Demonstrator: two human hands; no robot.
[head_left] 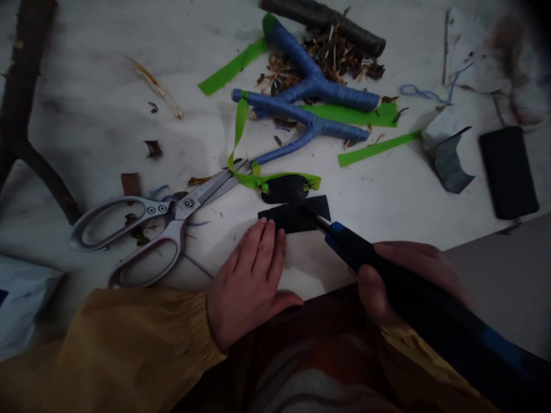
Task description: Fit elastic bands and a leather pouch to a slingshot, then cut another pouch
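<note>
My left hand [252, 272] lies with fingers stretched out, its fingertips on the left end of a small black rectangular piece [282, 219]. In my right hand [387, 281] is a black utility knife [413, 281] with blue parts. Its narrow metal tip touches or hovers over the right part of the black piece; which, I cannot tell. Just beyond lies a black oval pad [284, 188] tied to a bright green band [241, 129]. That band is knotted to a forked stick wrapped in blue [305, 117].
Large scissors [187, 209] lie partly open at left. A second blue-wrapped fork [318, 83], green strips [232, 66], bark scraps [331, 54] and a bare stick [327, 20] lie at the back. A dark branch [26, 103] is far left; a black phone-like slab [508, 172] is right.
</note>
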